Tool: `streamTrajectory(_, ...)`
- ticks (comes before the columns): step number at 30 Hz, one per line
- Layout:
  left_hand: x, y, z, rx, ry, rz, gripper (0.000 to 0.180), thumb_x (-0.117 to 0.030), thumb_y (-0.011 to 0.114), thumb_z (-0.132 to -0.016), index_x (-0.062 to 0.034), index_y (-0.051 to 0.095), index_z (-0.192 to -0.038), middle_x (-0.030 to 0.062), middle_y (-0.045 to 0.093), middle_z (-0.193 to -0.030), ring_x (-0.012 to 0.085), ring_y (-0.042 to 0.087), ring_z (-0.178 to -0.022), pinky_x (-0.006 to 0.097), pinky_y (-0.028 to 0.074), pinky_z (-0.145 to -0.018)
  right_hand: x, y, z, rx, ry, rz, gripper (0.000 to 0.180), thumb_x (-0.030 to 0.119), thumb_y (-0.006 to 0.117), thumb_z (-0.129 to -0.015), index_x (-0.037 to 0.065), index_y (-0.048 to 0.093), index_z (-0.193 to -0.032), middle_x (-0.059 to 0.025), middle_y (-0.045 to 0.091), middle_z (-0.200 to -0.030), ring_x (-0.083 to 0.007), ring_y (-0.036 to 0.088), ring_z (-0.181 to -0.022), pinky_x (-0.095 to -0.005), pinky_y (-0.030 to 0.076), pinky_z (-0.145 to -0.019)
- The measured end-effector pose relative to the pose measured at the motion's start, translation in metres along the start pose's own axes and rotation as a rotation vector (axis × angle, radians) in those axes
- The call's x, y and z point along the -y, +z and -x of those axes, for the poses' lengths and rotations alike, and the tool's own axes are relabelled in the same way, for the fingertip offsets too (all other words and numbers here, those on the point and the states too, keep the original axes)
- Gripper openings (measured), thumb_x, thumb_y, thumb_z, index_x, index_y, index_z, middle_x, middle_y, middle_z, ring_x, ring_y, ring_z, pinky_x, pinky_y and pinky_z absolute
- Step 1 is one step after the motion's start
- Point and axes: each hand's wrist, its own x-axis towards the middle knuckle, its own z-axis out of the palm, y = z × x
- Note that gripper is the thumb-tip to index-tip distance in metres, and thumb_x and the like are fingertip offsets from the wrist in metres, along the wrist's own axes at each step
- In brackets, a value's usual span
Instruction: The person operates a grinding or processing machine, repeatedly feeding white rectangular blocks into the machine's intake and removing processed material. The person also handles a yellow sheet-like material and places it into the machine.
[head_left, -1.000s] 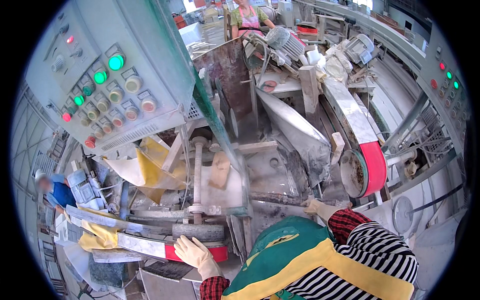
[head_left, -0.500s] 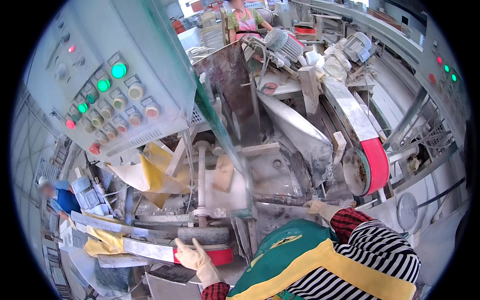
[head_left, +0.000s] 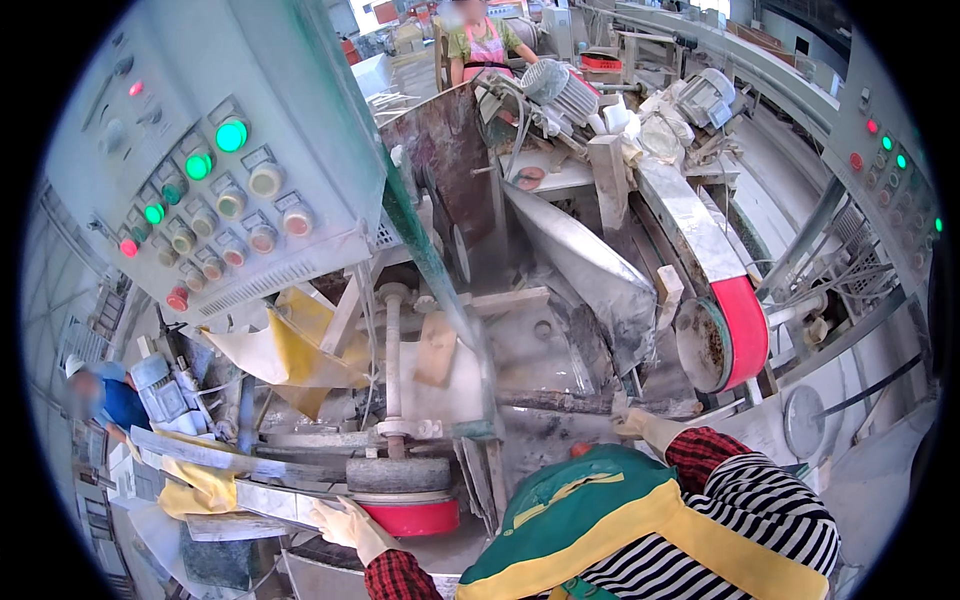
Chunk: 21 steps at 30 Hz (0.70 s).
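Note:
Both my hands wear pale cream gloves. My left hand (head_left: 352, 528) reaches toward the near belt, its fingers stretched out beside the pale marbled strip (head_left: 275, 500) and the red belt end (head_left: 412, 517). Just behind that red end sits a worn grey wheel (head_left: 398, 474). My right hand (head_left: 648, 428) is at the near end of a dark, rough bar (head_left: 590, 404). Its fingers look closed around a small greyish piece that I cannot make out. Beyond it, to the right, a second red belt end (head_left: 742, 335) wraps a dirty round drum (head_left: 704, 345).
A control cabinet (head_left: 220, 150) with lit buttons hangs at upper left; another panel (head_left: 885, 180) stands far right. A grey metal guard (head_left: 590, 270) slants across the middle. Electric motors (head_left: 562, 92) stand behind. One person (head_left: 488, 45) is at the back, another (head_left: 110, 400) at far left.
My left hand has moved left and slightly down, from over the red belt end toward the pale strip. My right hand has shifted only slightly, and its fingers point more downward.

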Motion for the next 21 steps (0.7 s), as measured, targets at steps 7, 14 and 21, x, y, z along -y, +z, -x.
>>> streamTrajectory(7,-0.001,0.028,0.041,-0.265,-0.016,0.384,0.062,-0.028,0.062,-0.086,-0.0031,0.044,-0.140,0.0217,0.048,-0.140,0.0395,0.053,-0.120,0.045,0.043,-0.102,-0.013,0.003,-0.014,0.040,-0.036,-0.033,0.049,0.027,0.063,-0.081,0.004,0.062,-0.124,-0.0179,0.070,-0.107,-0.0247,0.068,-0.095,-0.0340,0.053,-0.085)
streamTrajectory(14,-0.095,-0.021,0.140,-0.045,0.507,0.988,0.065,-0.006,0.067,-0.077,-0.0002,0.047,-0.138,0.0238,0.048,-0.136,0.0379,0.045,-0.128,0.047,0.036,-0.108,0.169,-0.042,-0.007,0.207,-0.387,-0.533,0.050,0.026,0.061,-0.089,0.006,0.052,-0.134,-0.0144,0.068,-0.105,-0.0198,0.066,-0.090,-0.0309,0.052,-0.080)
streamTrajectory(21,-0.216,-0.070,0.215,0.065,1.240,0.981,0.068,-0.007,0.078,-0.073,0.0001,0.049,-0.134,0.0252,0.052,-0.132,0.0414,0.051,-0.121,0.046,0.037,-0.106,0.300,-0.060,0.026,0.057,-0.534,-1.015,0.051,0.010,0.059,-0.093,0.006,0.043,-0.142,-0.0081,0.063,-0.114,-0.0141,0.059,-0.098,-0.0282,0.050,-0.083)
